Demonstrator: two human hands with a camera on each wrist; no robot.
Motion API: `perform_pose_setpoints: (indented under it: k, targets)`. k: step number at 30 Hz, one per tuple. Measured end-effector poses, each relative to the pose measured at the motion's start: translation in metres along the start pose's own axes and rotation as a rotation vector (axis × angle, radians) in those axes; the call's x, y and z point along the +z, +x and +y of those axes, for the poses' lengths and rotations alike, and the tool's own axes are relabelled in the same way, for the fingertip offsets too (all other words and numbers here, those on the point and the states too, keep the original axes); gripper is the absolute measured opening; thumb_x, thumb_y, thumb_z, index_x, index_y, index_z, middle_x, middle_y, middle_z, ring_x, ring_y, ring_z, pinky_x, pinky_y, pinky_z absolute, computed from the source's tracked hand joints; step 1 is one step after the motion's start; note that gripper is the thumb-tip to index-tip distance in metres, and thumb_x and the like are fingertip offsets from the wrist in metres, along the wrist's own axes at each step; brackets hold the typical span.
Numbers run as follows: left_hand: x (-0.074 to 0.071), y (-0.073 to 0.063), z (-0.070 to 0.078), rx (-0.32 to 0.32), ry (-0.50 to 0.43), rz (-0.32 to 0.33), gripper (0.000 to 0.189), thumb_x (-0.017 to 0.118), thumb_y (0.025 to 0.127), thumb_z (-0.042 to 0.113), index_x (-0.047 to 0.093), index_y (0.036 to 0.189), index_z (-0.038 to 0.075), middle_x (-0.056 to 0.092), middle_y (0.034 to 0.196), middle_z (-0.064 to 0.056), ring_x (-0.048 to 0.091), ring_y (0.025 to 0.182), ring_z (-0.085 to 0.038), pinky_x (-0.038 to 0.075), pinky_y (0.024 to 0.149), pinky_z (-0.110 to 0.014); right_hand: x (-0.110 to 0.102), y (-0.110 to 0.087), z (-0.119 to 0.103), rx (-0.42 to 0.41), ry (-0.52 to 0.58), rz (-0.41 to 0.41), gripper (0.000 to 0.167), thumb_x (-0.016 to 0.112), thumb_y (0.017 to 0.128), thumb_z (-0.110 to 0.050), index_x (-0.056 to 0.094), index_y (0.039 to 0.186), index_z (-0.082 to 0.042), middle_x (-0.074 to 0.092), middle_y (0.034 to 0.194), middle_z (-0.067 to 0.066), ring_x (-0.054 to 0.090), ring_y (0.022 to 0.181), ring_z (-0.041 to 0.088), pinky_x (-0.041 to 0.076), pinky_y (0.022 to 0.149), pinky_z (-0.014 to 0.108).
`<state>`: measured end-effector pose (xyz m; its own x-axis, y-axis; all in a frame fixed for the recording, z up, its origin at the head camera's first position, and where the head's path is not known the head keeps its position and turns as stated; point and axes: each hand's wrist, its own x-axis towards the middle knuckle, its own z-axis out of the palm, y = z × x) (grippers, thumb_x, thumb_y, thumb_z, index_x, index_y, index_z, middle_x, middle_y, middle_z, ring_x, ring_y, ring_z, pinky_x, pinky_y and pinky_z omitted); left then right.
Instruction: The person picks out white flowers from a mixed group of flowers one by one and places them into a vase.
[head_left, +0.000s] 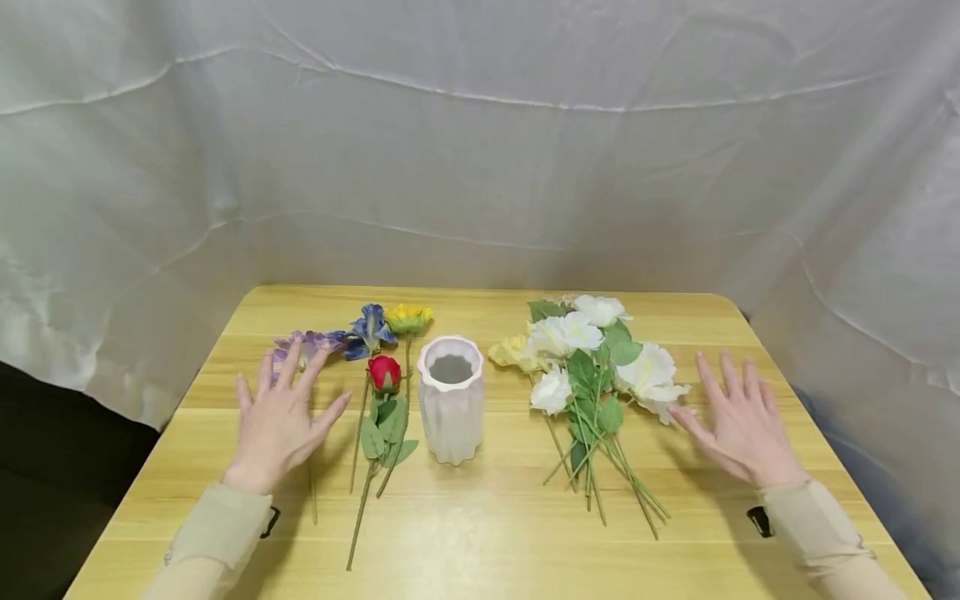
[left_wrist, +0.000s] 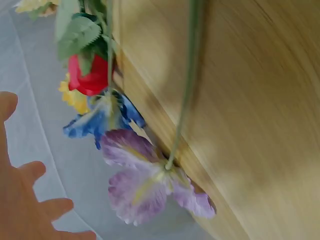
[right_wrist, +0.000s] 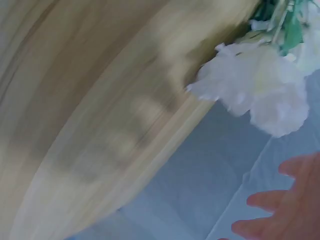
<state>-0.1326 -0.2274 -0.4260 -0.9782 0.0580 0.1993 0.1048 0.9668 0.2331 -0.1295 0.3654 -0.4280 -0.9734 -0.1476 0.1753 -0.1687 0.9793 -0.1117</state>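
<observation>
Across the worktop [head_left: 480, 558], head view: fluted white vase [head_left: 452, 421] upright between red rose [head_left: 383, 372] and white flowers [head_left: 566, 335]; left grip [head_left: 277, 425] and right grip [head_left: 738, 425] spread wide, holding nothing. Left wrist view: purple flower [left_wrist: 137, 195] near left grip. Right wrist view: white bloom [right_wrist: 277, 102] near right grip.

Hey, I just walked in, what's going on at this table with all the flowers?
A person has both hands spread open and is holding nothing. The left hand is by the purple flower, the right hand beside the white flowers. A pale vase stands upright between two groups of flowers lying on the table. The purple flower's group includes a red rose.
</observation>
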Motion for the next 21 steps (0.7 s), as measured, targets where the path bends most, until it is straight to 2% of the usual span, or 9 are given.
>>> perform_pose_setpoints:
  k: [3,8,10,13,15,17,19,21]
  targets:
    - [0.001,0.001,0.008,0.066,-0.087,0.050,0.073,0.059,0.098,0.045,0.029,0.159,0.020,0.027,0.164,-0.023,0.024,0.146,-0.058,0.012,0.113,-0.082,-0.003,0.002,-0.011,-0.032,0.069,0.042,0.083,0.054,0.100,-0.050,0.017,0.161,-0.008,0.024,0.159,0.037,0.024,0.143,0.062,0.025,0.106,0.081]
    - [0.007,0.003,0.030,0.201,-0.327,0.132,0.070,0.068,0.094,0.018,0.035,0.155,0.006,0.037,0.159,-0.023,0.036,0.143,-0.050,0.026,0.117,-0.071,-0.003,0.004,-0.038,-0.125,0.149,0.146,0.068,0.063,0.098,-0.033,0.039,0.151,0.002,0.043,0.149,0.033,0.044,0.133,0.054,0.039,0.103,0.073]
    - [0.009,0.003,0.042,0.208,-0.443,0.123,0.069,0.067,0.095,0.017,0.035,0.155,0.008,0.039,0.159,-0.021,0.038,0.144,-0.046,0.030,0.117,-0.068,-0.001,0.005,-0.049,-0.170,0.171,0.202,0.062,0.067,0.094,-0.025,0.047,0.145,0.004,0.050,0.144,0.031,0.049,0.128,0.052,0.044,0.101,0.070]
    - [0.012,0.002,0.058,0.219,-0.667,0.102,0.062,0.060,0.100,0.019,0.035,0.156,0.011,0.041,0.159,-0.018,0.041,0.144,-0.042,0.033,0.117,-0.065,0.003,0.007,-0.066,-0.239,0.210,0.277,0.053,0.072,0.088,-0.015,0.056,0.134,0.007,0.060,0.132,0.029,0.060,0.117,0.047,0.051,0.097,0.064]
    - [0.013,0.000,0.069,0.249,-0.807,0.089,0.059,0.055,0.102,0.021,0.034,0.157,0.013,0.040,0.159,-0.017,0.041,0.144,-0.041,0.032,0.117,-0.066,0.005,0.009,-0.076,-0.272,0.242,0.276,0.047,0.073,0.086,-0.011,0.060,0.128,0.007,0.066,0.123,0.025,0.067,0.103,0.040,0.058,0.088,0.056]
    - [0.016,-0.001,0.078,0.296,-0.905,0.075,0.062,0.055,0.100,0.024,0.032,0.157,0.014,0.039,0.160,-0.016,0.041,0.144,-0.041,0.031,0.117,-0.066,0.009,0.011,-0.086,-0.291,0.274,0.246,0.041,0.074,0.086,-0.009,0.064,0.123,0.006,0.070,0.113,0.022,0.070,0.090,0.032,0.061,0.079,0.046]
    - [0.019,-0.001,0.086,0.334,-0.946,0.064,0.070,0.061,0.096,0.028,0.030,0.158,0.014,0.039,0.160,-0.016,0.040,0.145,-0.040,0.030,0.118,-0.066,0.012,0.013,-0.094,-0.280,0.301,0.185,0.035,0.074,0.087,-0.009,0.066,0.118,0.004,0.073,0.104,0.017,0.068,0.079,0.023,0.060,0.065,0.034]
    - [0.024,-0.001,0.095,0.354,-0.951,0.059,0.080,0.070,0.090,0.030,0.029,0.158,0.014,0.041,0.158,-0.015,0.041,0.144,-0.039,0.031,0.118,-0.064,0.016,0.014,-0.101,-0.249,0.327,0.115,0.030,0.073,0.088,-0.010,0.068,0.114,0.003,0.074,0.097,0.013,0.066,0.075,0.017,0.057,0.062,0.025]
